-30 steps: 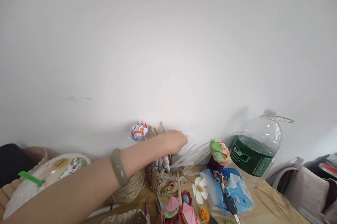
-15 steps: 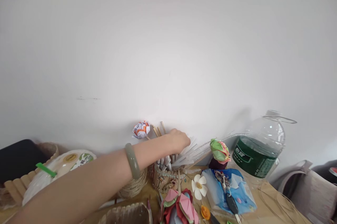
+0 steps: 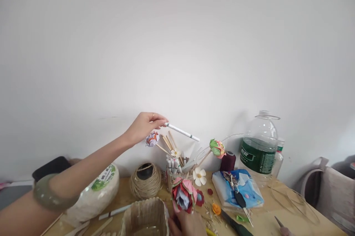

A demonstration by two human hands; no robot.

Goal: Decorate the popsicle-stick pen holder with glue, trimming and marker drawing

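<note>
Above the table my left hand point(image 3: 151, 122), with a green bangle on the forearm, pinches a slim white marker point(image 3: 183, 132) with dark green bands by one end. The marker slants down to the right. Beneath it stands a pen holder point(image 3: 173, 177) with white markers, wooden sticks, a white-and-orange paper flower point(image 3: 152, 139) and a green-and-pink paper flower point(image 3: 217, 148). At the bottom edge my right hand point(image 3: 188, 225), partly cut off, has closed fingers under a pink-and-red paper flower point(image 3: 182, 195); its stem is hidden.
A ball of twine point(image 3: 146, 182) and a woven box point(image 3: 145, 217) are left of centre. To the right lie a blue packet point(image 3: 241, 188) with keys, a thread spool point(image 3: 228, 161) and a large bottle point(image 3: 259, 147). A pointed item point(image 3: 280, 223) shows at the lower right edge.
My left hand has come up and left from the pen holder and now has the white marker. The paper flower and my right hand show higher, as the view has tilted down.
</note>
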